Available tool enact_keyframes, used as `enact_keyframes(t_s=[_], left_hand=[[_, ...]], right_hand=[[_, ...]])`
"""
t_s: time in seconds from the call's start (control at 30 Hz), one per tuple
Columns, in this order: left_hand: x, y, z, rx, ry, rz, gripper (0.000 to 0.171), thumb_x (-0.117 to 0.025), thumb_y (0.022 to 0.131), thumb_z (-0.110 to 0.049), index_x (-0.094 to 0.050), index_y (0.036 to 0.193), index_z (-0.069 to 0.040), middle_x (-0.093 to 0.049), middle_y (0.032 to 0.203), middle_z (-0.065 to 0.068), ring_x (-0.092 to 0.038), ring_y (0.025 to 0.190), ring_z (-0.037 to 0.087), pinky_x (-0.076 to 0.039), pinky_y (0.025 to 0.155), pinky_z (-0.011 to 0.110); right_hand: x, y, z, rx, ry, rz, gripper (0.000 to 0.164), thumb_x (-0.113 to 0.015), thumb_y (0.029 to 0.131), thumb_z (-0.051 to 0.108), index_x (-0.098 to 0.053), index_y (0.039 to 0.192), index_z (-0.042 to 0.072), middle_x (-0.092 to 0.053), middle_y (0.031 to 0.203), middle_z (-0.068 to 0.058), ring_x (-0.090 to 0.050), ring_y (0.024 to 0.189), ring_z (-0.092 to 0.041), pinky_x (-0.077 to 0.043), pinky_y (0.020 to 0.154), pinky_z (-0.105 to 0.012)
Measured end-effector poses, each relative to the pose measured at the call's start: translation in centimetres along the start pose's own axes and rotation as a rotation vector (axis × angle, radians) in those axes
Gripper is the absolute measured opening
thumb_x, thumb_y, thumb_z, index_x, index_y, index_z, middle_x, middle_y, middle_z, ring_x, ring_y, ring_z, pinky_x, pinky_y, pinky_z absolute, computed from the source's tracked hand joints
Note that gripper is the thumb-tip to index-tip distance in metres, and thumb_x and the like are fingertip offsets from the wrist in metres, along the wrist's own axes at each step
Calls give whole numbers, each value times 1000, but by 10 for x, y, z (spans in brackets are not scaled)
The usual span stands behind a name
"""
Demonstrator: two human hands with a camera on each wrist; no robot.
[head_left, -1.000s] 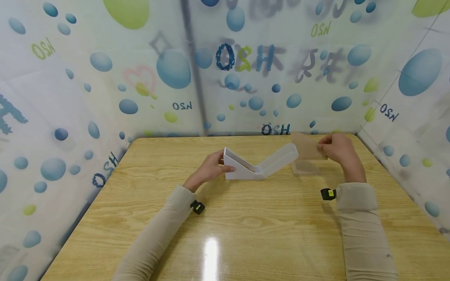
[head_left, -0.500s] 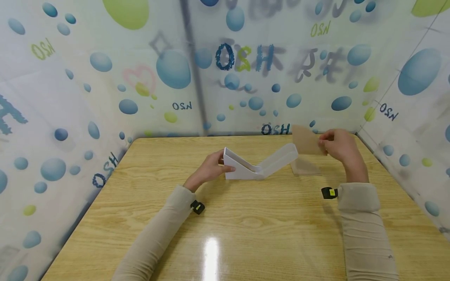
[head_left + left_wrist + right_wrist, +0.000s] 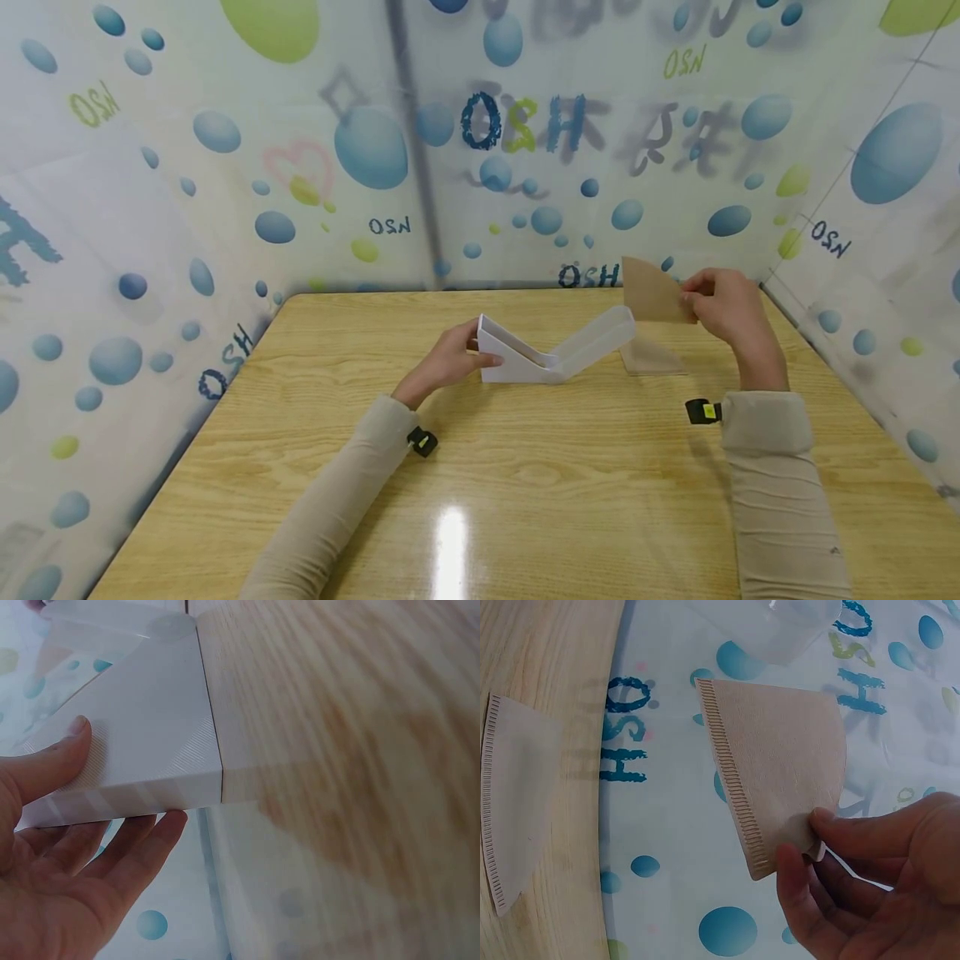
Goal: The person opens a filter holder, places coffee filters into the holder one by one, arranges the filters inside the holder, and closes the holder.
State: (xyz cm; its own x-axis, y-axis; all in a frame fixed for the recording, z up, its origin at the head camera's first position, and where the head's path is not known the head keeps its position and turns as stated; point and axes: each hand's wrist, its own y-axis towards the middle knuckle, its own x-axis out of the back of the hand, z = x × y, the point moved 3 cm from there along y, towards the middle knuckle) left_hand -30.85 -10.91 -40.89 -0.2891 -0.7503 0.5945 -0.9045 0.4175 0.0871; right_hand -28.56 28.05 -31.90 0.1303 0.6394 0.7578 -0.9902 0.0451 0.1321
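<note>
My left hand [image 3: 450, 358] grips the left end of a white box [image 3: 513, 358], thumb on its near side and fingers behind. The box stands on the table, its clear hinged lid [image 3: 596, 337] tilted up to the right. In the right wrist view, my right hand [image 3: 877, 877] pinches a brown paper coffee filter [image 3: 776, 757] by its narrow corner; a crimped seam runs along one edge. The head view has this filter raised above the table, right of the lid. Below it, more brown coffee filter paper [image 3: 652, 360] lies flat on the table.
The wooden table [image 3: 525, 500] reaches back to a wall covering [image 3: 480, 192] printed with blue and green dots and letters. Side walls close in at left and right. A black wrist camera [image 3: 702, 412] sits at my right cuff, another [image 3: 422, 442] at my left.
My right hand has lifted the coffee filter higher, away from the filter paper on the table. My left hand and the box have stayed in place.
</note>
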Motion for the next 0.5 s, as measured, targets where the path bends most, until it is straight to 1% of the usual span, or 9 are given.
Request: enact_keyframes(t_s=[0.33, 0.5], left_hand=[[0, 0, -1, -10, -2, -2, 40, -77, 93, -11, -62, 130, -7, -70, 126, 15, -72, 110, 31, -59, 91, 41], [0, -1, 0, -9, -6, -2, 40, -77, 93, -11, -62, 130, -7, -70, 127, 14, -71, 110, 31, -59, 92, 42]], right_hand=[[2, -2, 7, 6, -17, -42, 27, -60, 104, 18, -66, 118, -5, -70, 104, -25, -64, 84, -32, -49, 62, -31], [1, -5, 12, 20, -21, -72, 24, -59, 104, 17, -67, 116, -2, -70, 104, -25, -65, 87, -34, -48, 64, -32]])
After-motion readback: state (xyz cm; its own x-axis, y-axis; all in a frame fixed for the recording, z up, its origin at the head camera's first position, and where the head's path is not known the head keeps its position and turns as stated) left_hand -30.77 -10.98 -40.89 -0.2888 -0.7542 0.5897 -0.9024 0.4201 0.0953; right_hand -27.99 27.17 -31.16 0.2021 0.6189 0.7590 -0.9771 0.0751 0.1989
